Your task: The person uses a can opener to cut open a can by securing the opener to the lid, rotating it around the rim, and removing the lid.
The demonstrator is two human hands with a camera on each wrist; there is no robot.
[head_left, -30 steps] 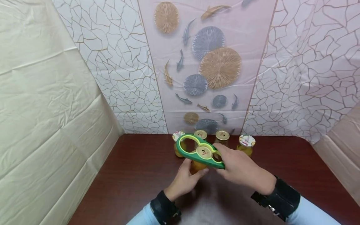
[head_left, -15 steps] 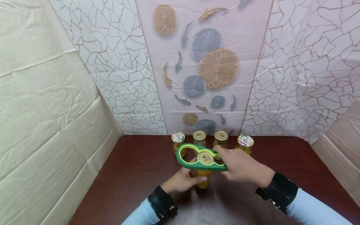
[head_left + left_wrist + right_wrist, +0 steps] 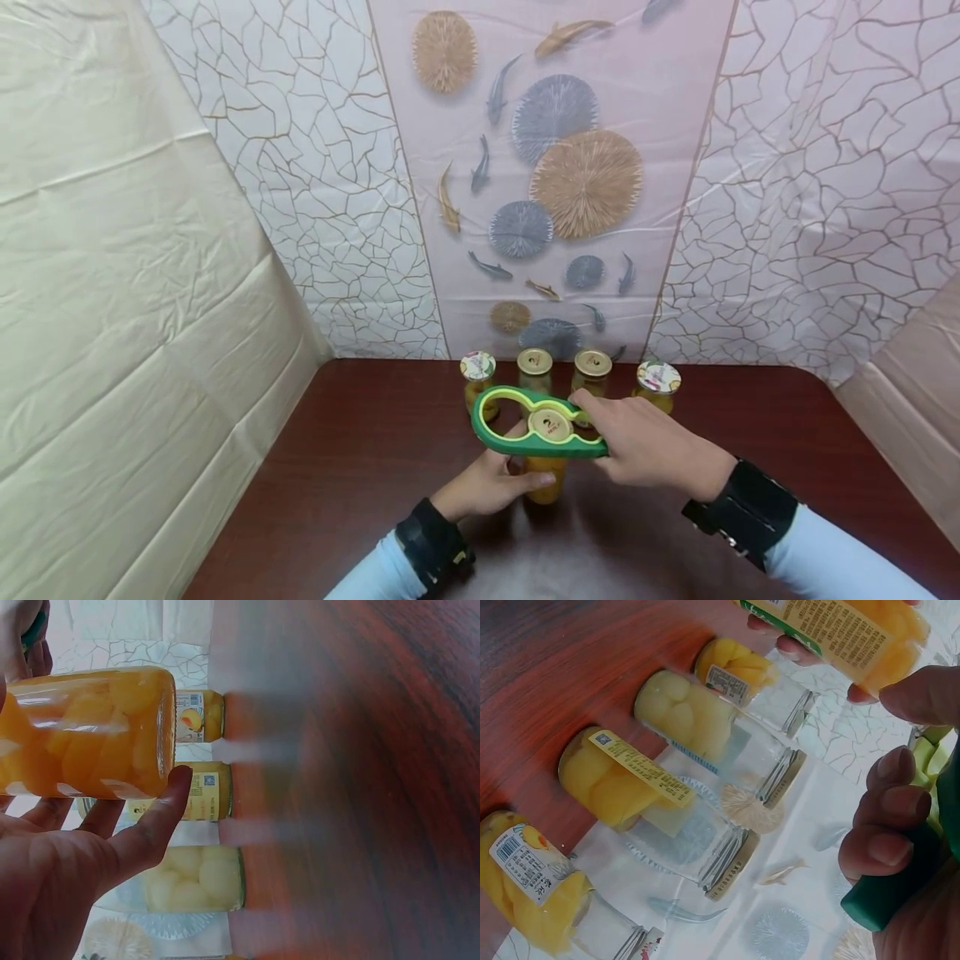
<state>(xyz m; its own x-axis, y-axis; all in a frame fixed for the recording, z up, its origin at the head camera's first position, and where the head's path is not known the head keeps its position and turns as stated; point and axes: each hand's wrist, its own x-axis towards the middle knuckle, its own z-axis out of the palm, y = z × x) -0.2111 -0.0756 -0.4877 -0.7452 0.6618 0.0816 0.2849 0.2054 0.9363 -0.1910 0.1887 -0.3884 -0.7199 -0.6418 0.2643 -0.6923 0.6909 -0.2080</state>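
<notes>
- The jar of orange fruit is just below the centre of the head frame, upright and held up off the table, its gold lid facing up.
- The left hand grips that jar from the left, thumb across the near side and the other fingers round the body; in the left wrist frame one fingertip reaches close to the base.
- The right hand grips the green opener by its right end, fingers curled round the handle, and the opener's middle opening surrounds the lid. Whether its lining presses on the lid, I cannot tell.
- The jar should feel heavy for its size, being well filled, and quite rigid. Smooth glass would slip in a damp hand and could break if dropped (worse still with nothing right beneath it).
- Its best hold is low round the body, palm against the glass, leaving the rim free.
- The opener looks light and stiff, its yellow-green lining perhaps softer and grippier; it is best held at the end, away from the lid.
- Four other jars line the back, behind the opener and across the middle of the frame.
</notes>
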